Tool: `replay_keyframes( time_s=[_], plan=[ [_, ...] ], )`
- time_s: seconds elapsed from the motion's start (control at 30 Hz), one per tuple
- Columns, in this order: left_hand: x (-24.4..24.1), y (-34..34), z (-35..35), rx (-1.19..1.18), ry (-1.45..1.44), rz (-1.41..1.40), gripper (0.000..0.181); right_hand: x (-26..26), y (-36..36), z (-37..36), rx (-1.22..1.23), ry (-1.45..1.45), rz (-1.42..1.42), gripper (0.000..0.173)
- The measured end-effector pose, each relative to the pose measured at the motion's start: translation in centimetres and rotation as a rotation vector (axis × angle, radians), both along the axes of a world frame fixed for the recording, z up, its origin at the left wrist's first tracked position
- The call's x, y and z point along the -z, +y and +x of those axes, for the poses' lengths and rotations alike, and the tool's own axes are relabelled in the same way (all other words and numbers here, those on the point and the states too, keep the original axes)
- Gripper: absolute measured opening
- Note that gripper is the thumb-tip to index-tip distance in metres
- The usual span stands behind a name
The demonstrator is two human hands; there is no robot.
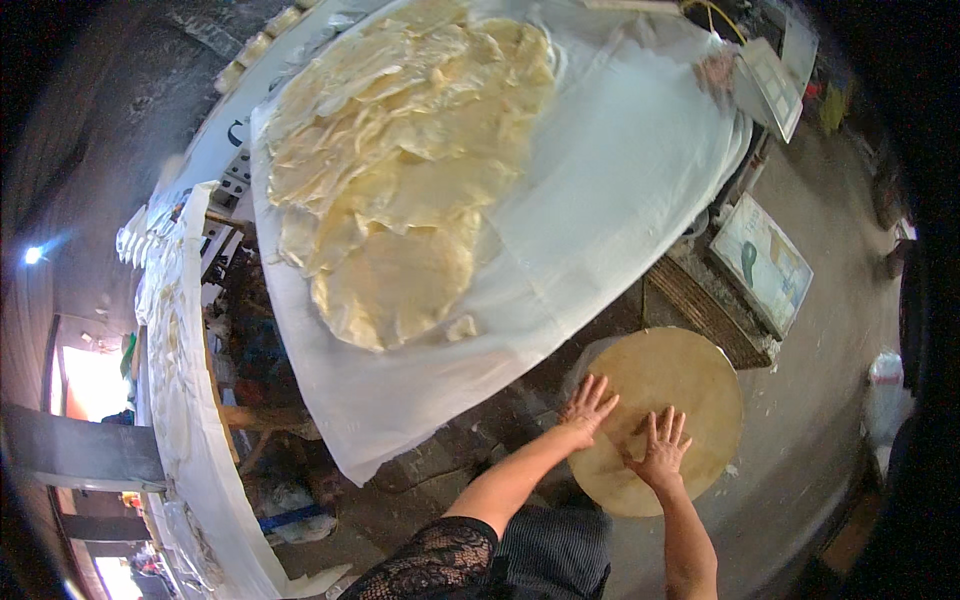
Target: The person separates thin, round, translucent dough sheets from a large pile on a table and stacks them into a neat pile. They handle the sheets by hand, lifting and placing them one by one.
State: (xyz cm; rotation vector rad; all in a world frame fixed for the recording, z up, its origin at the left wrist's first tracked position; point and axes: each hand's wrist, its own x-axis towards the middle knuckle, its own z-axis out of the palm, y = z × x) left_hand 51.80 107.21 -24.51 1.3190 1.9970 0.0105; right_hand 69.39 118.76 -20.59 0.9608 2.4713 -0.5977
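A round tan board or disc [675, 375] lies low in front of me, with a clear plastic edge showing at its upper left. My left hand [589, 412] is spread near the left rim of the disc, palm down. Over its middle is my right hand [661, 450], fingers also apart, with a dark shadow beside it. Neither hand grips anything. Whether the palms press on the disc or hover just above it, I cannot tell. Beyond the hands, many thin, pale yellow round sheets [405, 187] overlap in a heap on a white-covered table [600, 225].
A small loose piece [461, 328] lies beside the heap. Right of the table, a box with a printed top [761, 262] stands by a ridged block [705, 315]. Another white-covered table [180, 405] runs along the left. A wrapped plastic item [886, 397] is at the far right.
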Motion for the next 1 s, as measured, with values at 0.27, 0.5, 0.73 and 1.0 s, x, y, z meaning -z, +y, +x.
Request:
replay_keyframes(
  time_s=[0.27, 0.5, 0.73, 1.0],
  plan=[
    [-3.5, -25.7, 5.1, -0.079, -0.386, 0.057, 0.063, -0.4, -4.5, -0.5, -0.212, -0.162, 0.188, 0.097],
    [-3.1, -54.7, -9.3, -0.957, -0.354, -0.166, 0.049, -7.1, -25.1, -5.6, -0.611, -0.654, -0.456, 0.051],
    [-12.7, -66.8, -20.7, -1.606, -0.478, 0.286, 0.036, -15.5, -44.6, -25.6, -0.806, -0.1, -0.986, 0.042],
    [-13.4, -69.6, -35.9, -1.374, -0.686, 0.286, 0.036, -21.0, -49.3, -45.9, -0.982, 0.517, -0.637, 0.031]
  ],
)
